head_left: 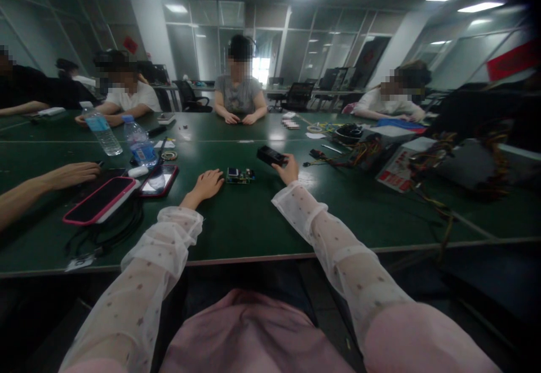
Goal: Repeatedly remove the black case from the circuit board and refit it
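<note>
My right hand (289, 169) is closed round the near right end of a black box-shaped object (270, 156), which is tilted a little over the green table (245, 221). My left hand (207, 183) lies on the tabletop with its fingers stretched out and nothing in it. Just right of its fingertips sits a small circuit board (240, 175) with a little screen and small parts on it. The board lies between my two hands, apart from the black object.
To the left are a pink-edged phone (99, 199), a red-edged device (159, 181), two water bottles (138, 143) and another person's hand (76, 174). Metal boxes with wires (397, 167) stand at the right. Several people sit around the table.
</note>
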Demonstrator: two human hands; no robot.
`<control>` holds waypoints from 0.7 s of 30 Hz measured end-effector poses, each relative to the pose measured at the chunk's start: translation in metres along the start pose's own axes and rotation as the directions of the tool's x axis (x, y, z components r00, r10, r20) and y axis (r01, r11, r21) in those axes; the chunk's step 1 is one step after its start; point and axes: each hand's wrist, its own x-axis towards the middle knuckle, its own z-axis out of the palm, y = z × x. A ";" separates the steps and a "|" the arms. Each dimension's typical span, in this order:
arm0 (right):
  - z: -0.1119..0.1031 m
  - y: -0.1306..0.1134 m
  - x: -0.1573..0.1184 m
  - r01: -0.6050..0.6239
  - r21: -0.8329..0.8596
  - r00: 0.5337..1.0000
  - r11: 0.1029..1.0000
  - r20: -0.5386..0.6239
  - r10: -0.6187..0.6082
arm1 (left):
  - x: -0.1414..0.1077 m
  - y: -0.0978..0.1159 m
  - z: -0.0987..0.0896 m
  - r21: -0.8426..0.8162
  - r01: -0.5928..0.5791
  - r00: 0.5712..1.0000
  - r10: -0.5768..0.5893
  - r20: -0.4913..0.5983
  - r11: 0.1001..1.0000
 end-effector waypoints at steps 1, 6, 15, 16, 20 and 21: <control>-0.001 0.001 -0.001 -0.062 -0.031 0.996 0.998 -0.058 0.061 | 0.000 0.000 0.000 -0.002 0.000 1.000 0.000 0.000 1.000; 0.000 0.005 -0.002 -0.185 -0.070 0.978 0.980 -0.107 0.177 | 0.001 -0.001 0.002 0.001 -0.003 1.000 0.003 0.000 1.000; -0.002 0.004 -0.005 -0.336 -0.112 0.941 0.935 -0.075 0.330 | 0.000 -0.001 0.000 -0.006 -0.008 1.000 0.008 -0.003 1.000; -0.002 0.003 -0.005 -0.349 -0.115 0.936 0.930 -0.075 0.343 | -0.001 0.000 -0.001 -0.006 -0.007 1.000 0.007 0.001 1.000; -0.002 0.001 -0.005 -0.371 -0.133 0.928 0.919 -0.079 0.364 | -0.001 0.000 -0.002 -0.005 -0.011 1.000 0.011 0.003 1.000; -0.002 0.000 -0.005 -0.376 -0.139 0.927 0.916 -0.074 0.369 | -0.001 0.000 -0.002 -0.002 -0.014 1.000 0.014 0.004 1.000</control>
